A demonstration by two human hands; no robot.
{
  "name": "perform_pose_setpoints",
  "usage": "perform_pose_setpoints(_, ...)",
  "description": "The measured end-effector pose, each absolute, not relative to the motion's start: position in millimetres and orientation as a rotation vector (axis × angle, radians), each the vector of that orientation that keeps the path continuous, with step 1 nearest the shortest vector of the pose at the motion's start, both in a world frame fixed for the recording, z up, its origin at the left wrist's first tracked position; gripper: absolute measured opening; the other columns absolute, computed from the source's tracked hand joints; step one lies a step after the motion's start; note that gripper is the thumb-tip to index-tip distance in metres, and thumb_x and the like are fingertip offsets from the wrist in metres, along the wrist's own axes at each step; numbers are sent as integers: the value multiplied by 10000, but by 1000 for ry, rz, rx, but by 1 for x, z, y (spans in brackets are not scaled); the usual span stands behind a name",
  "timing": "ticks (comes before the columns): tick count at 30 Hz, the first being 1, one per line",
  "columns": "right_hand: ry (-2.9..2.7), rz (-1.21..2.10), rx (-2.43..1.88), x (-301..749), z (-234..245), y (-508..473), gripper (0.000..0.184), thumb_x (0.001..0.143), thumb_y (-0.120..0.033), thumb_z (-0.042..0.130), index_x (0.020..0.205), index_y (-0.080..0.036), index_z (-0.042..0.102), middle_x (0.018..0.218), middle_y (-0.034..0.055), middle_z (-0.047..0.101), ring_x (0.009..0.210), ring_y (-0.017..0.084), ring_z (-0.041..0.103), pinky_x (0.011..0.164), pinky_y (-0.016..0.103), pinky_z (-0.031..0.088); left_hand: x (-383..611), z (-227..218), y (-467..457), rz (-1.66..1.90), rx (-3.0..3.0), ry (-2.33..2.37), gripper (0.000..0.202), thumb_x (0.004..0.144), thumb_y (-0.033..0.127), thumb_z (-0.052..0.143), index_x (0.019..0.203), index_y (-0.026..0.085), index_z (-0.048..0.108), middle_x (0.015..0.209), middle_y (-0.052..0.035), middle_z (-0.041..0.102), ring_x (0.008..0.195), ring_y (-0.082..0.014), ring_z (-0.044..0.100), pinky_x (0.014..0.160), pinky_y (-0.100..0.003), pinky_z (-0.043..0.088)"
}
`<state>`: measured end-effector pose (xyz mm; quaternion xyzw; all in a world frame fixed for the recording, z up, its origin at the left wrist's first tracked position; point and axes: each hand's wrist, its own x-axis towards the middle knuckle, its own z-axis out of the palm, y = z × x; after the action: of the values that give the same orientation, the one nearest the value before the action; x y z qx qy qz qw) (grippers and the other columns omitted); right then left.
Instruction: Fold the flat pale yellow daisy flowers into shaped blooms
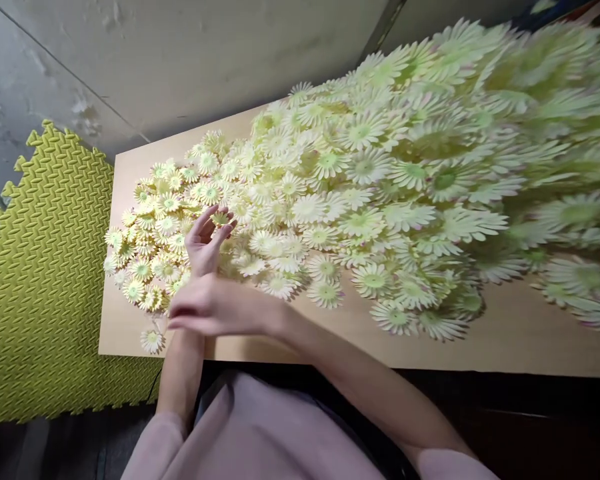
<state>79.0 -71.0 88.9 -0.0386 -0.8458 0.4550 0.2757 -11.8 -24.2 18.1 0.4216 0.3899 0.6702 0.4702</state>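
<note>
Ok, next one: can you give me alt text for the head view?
A person's left hand holds a small daisy-like flower head above many pale yellow-white ones, while the blurred right hand crosses over the left forearm. The flower heads cover much of a wood-toned tabletop, with a yellow foam mat at its left end.

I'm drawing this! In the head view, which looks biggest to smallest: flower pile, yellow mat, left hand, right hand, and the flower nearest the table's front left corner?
1. Flower pile
2. Yellow mat
3. Left hand and right hand: can't rank; the right is blurred
4. Corner flower
</note>
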Motion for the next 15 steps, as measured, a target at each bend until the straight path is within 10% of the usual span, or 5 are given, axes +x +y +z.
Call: perform_pose_setpoints(15,-2738,772,-29,-24,70,-111,227,919,-32,484,977,-140,675,1041,77,695,942,171,648,779,287,554,-18,10,-19,1564,983,993,445,752,376,802,1171,300,672,1145,-45,717,1027,-205,696,848,-395,628)
